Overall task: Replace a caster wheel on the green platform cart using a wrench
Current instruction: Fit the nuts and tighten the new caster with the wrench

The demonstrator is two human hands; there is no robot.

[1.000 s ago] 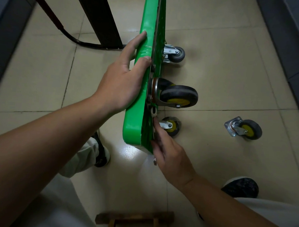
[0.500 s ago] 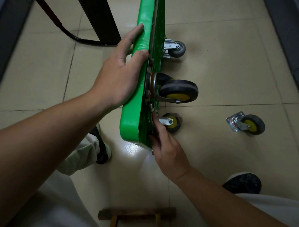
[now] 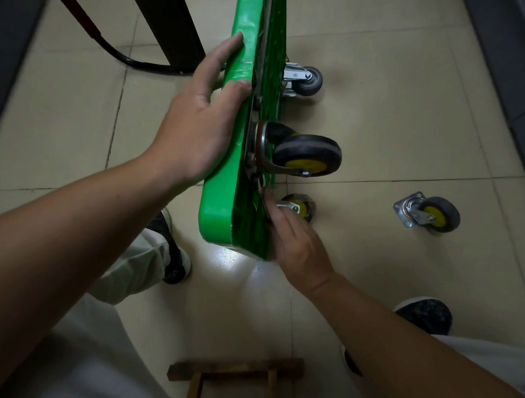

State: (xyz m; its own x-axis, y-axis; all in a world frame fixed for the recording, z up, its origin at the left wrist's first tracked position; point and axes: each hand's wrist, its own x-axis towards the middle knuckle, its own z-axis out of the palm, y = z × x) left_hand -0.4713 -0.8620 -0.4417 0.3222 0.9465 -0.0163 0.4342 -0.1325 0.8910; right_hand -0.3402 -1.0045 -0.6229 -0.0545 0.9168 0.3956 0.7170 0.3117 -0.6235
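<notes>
The green platform cart (image 3: 222,203) stands on its long edge on the tiled floor, underside facing right. My left hand (image 3: 195,129) holds its upper edge, thumb hooked over the rim. A large black caster with a yellow hub (image 3: 308,155) is mounted on the underside. My right hand (image 3: 295,245) lies against the underside just below that caster's plate, fingertips at a bolt, holding a thin metal wrench that is almost entirely hidden. A loose caster (image 3: 429,213) lies on the floor to the right.
A grey caster (image 3: 305,79) and a lower yellow-hub caster (image 3: 300,206) are also on the cart. A black post (image 3: 169,23) and the folded handle tube (image 3: 82,19) are at the back left. A wooden stool (image 3: 238,372) and my shoes (image 3: 174,255) (image 3: 424,314) are near.
My right hand has slid up the underside toward the caster plate. The shiny tool end below my palm is no longer seen. My left hand keeps its hold.
</notes>
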